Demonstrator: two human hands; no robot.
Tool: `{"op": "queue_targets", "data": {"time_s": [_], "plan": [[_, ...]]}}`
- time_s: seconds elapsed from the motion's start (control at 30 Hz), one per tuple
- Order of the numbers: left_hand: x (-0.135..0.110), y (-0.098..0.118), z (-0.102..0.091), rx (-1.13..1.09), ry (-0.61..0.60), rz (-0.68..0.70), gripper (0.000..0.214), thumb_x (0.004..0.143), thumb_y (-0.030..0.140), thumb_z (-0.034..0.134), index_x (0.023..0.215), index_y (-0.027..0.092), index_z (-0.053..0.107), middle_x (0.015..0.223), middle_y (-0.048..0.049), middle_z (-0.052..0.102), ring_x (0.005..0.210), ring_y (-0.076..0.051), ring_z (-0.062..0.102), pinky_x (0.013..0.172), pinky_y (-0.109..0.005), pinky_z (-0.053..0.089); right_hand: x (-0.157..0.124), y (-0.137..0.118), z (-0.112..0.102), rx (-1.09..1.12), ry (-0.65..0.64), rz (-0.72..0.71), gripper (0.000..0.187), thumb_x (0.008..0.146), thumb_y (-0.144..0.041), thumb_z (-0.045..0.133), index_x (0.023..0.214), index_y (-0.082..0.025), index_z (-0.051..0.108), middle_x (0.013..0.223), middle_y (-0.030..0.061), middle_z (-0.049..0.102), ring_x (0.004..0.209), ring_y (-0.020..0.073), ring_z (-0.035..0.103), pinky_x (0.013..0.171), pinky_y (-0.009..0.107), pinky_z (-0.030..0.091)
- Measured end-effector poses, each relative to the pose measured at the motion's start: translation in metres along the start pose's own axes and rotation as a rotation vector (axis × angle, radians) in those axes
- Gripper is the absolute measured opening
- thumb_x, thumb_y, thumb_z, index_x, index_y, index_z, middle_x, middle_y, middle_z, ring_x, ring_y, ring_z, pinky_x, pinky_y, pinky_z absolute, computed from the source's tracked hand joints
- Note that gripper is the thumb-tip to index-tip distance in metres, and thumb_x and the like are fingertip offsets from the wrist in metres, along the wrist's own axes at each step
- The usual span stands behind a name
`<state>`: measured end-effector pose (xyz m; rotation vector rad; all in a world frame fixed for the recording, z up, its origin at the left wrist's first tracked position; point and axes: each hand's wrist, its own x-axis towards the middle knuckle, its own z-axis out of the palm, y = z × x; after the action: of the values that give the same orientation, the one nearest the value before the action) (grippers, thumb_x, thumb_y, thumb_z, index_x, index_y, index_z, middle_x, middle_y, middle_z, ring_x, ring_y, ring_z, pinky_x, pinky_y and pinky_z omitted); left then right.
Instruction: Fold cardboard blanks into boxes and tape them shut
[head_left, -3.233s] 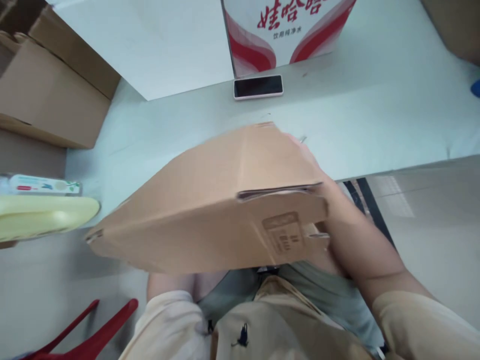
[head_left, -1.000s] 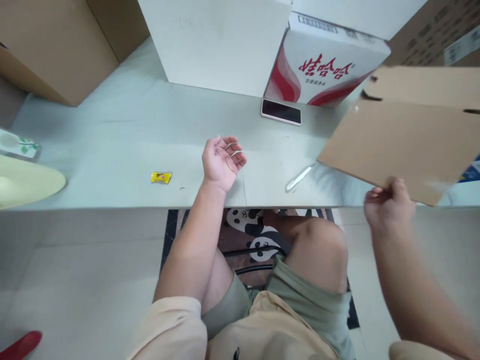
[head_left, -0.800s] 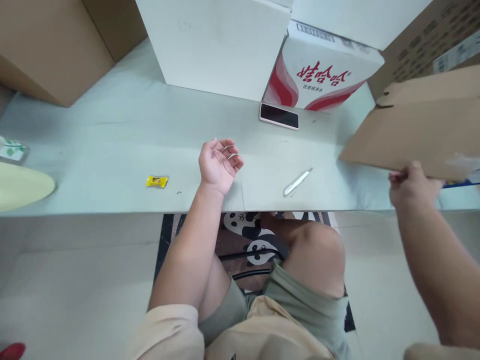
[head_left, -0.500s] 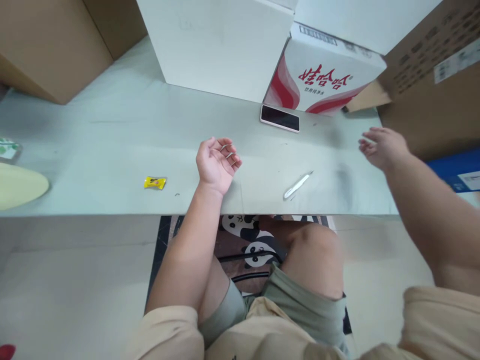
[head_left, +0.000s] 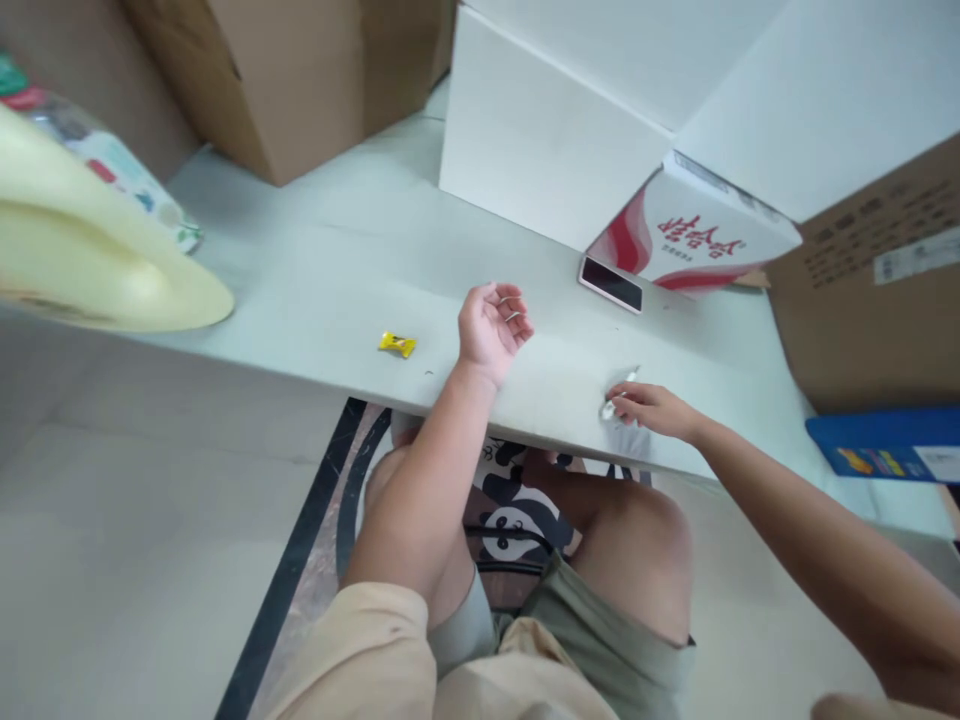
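- Tool (head_left: 607, 411), slim and white, near the tabletop's (head_left: 555, 385) edge, long axis seven-to-one o'clock;
- right hand (head_left: 646, 406) nearer, fingers over it from three o'clock; whether gripped, cannot tell;
- left hand (head_left: 495, 328) at its ten o'clock, palm up, unfurled, holding nothing

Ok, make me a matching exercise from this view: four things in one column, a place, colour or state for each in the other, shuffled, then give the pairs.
Column one:
1. phone
2. small packet
3. left hand
4. right hand

Column two:
A. palm up, holding nothing
B. fingers at the white tool
C. bright yellow
D. beside the white-and-red box

Pairs: 1-D, 2-C, 3-A, 4-B
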<state>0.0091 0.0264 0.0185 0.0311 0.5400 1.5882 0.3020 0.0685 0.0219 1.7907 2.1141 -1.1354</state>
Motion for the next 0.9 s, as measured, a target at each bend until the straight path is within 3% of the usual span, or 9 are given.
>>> {"op": "queue_targets", "data": {"time_s": [0.17, 0.3, 0.43, 0.53, 0.6, 0.73, 0.8, 0.87, 0.9], "plan": [[-0.006, 0.013, -0.005, -0.091, -0.006, 0.041, 0.030, 0.090, 0.035, 0.042, 0.074, 0.017, 0.059, 0.060, 0.0024, 0.054, 0.046, -0.009, 0.052, 0.055, -0.025, 0.041, 0.014, -0.037, 0.000, -0.071, 0.185, -0.092, 0.027, 0.082, -0.047, 0.058, 0.087, -0.021, 0.057, 0.071, 0.0016, 0.066, 0.066, 0.0146, 0.063, 0.067, 0.030, 0.048], [-0.010, 0.022, -0.011, -0.129, 0.006, 0.042, 0.027, 0.088, 0.034, 0.044, 0.074, 0.017, 0.059, 0.060, 0.0019, 0.053, 0.047, -0.009, 0.051, 0.057, -0.025, 0.040, 0.029, -0.084, 0.006, 0.218, 0.299, -0.247, 0.040, 0.075, -0.054, 0.066, 0.093, -0.024, 0.046, 0.076, -0.0013, 0.063, 0.058, 0.0123, 0.058, 0.059, 0.029, 0.047], [-0.016, 0.038, -0.017, -0.197, 0.006, 0.076, 0.027, 0.088, 0.033, 0.044, 0.074, 0.016, 0.059, 0.061, 0.0019, 0.052, 0.047, -0.009, 0.050, 0.057, -0.025, 0.039, 0.056, -0.151, 0.011, 0.518, 0.313, -0.378, 0.042, 0.070, -0.040, 0.072, 0.103, -0.028, 0.048, 0.081, -0.0041, 0.055, 0.060, 0.0099, 0.053, 0.054, 0.026, 0.043], [-0.018, 0.048, -0.018, -0.263, -0.052, 0.099, 0.027, 0.089, 0.032, 0.043, 0.076, 0.016, 0.060, 0.062, 0.0010, 0.054, 0.048, -0.009, 0.050, 0.058, -0.025, 0.040, 0.079, -0.210, 0.018, 0.592, 0.195, -0.428, 0.027, 0.069, -0.028, 0.070, 0.088, -0.024, 0.052, 0.069, -0.0060, 0.042, 0.054, 0.0072, 0.042, 0.050, 0.022, 0.034], [-0.019, 0.051, -0.016, -0.305, -0.100, 0.111, 0.028, 0.090, 0.032, 0.042, 0.077, 0.015, 0.061, 0.063, 0.0002, 0.055, 0.049, -0.010, 0.051, 0.060, -0.026, 0.041, 0.093, -0.250, 0.025, 0.613, 0.176, -0.461, 0.026, 0.070, -0.023, 0.071, 0.074, -0.022, 0.045, 0.062, -0.0071, 0.035, 0.050, 0.0063, 0.036, 0.047, 0.021, 0.028], [-0.020, 0.056, -0.015, -0.353, -0.112, 0.112, 0.030, 0.091, 0.029, 0.039, 0.075, 0.014, 0.060, 0.063, -0.0009, 0.054, 0.050, -0.010, 0.050, 0.060, -0.027, 0.039, 0.115, -0.327, 0.042, 0.565, 0.292, -0.566, 0.034, 0.089, -0.027, 0.056, 0.063, -0.023, 0.034, 0.051, -0.0071, 0.031, 0.045, 0.0069, 0.033, 0.045, 0.022, 0.027], [-0.022, 0.062, -0.017, -0.355, -0.087, 0.114, 0.030, 0.090, 0.028, 0.039, 0.074, 0.014, 0.060, 0.063, -0.0015, 0.054, 0.051, -0.010, 0.050, 0.060, -0.027, 0.038, 0.124, -0.367, 0.049, 0.462, 0.309, -0.628, 0.028, 0.097, -0.031, 0.043, 0.072, -0.019, 0.051, 0.050, -0.0053, 0.041, 0.044, 0.0071, 0.039, 0.047, 0.022, 0.031], [-0.026, 0.070, -0.020, -0.350, -0.060, 0.118, 0.030, 0.090, 0.027, 0.038, 0.073, 0.014, 0.060, 0.063, -0.0022, 0.054, 0.052, -0.011, 0.050, 0.061, -0.028, 0.038, 0.131, -0.407, 0.053, 0.335, 0.262, -0.669, 0.033, 0.100, -0.033, 0.036, 0.110, -0.015, 0.062, 0.056, -0.0049, 0.053, 0.047, 0.0074, 0.048, 0.054, 0.022, 0.041], [-0.028, 0.074, -0.022, -0.348, -0.052, 0.121, 0.030, 0.090, 0.026, 0.038, 0.073, 0.014, 0.060, 0.063, -0.0024, 0.054, 0.053, -0.011, 0.051, 0.062, -0.029, 0.039, 0.134, -0.427, 0.055, 0.268, 0.242, -0.680, 0.041, 0.100, -0.034, 0.034, 0.131, -0.016, 0.055, 0.060, -0.0055, 0.056, 0.049, 0.0073, 0.051, 0.061, 0.024, 0.047]]}}
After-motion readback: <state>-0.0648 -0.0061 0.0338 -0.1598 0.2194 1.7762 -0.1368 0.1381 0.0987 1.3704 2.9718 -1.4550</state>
